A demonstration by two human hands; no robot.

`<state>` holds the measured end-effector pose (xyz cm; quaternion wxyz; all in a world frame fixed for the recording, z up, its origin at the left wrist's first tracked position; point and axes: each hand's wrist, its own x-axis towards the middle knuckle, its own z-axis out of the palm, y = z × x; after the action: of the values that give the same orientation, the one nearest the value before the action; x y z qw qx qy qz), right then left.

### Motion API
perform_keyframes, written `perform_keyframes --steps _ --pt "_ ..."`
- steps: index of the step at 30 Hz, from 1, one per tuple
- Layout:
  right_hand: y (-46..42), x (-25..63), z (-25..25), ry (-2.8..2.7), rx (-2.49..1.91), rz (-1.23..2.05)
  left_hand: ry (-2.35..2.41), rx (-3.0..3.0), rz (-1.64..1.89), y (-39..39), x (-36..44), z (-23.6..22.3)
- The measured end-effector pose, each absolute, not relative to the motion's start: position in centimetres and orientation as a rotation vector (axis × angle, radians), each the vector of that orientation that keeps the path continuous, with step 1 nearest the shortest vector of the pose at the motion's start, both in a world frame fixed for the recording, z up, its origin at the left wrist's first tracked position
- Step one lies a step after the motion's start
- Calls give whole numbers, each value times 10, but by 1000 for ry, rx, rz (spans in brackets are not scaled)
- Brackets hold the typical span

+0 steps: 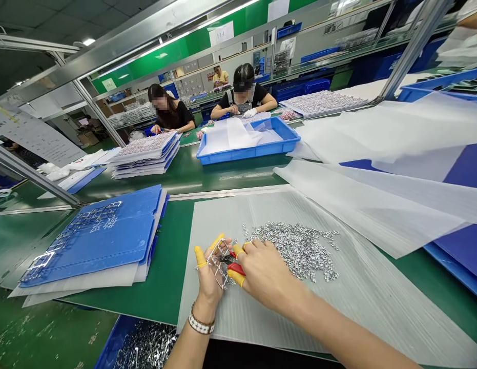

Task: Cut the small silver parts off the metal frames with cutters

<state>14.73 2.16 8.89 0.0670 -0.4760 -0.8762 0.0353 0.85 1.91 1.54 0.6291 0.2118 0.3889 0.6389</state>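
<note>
My left hand [209, 277], with yellow finger cots on its thumb and a finger, holds a small metal wire frame [215, 256] upright. My right hand [263, 269], also in yellow finger cots, is closed around red-handled pliers [235, 268]. The jaws of the pliers point left into the wire frame; their tips are too small to make out. Just beyond my hands, a heap of small shiny metal parts [295, 248] is spread on a whitish foam sheet [223, 215].
Blue sheets [123, 230] with wire frames on top lie at left. Further back stand a stack of layered sheets [146, 154] and a blue tray [249, 151]. Translucent sheets [376, 200] cover the right side. Below the table edge sits a bin of metal pieces [146, 343]. Co-workers sit opposite.
</note>
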Motion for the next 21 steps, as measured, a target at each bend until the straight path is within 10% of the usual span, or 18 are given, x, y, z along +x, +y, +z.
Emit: perform_keyframes --steps 21 --pt "19 145 98 -2735 -1401 120 930 552 1474 14 8 17"
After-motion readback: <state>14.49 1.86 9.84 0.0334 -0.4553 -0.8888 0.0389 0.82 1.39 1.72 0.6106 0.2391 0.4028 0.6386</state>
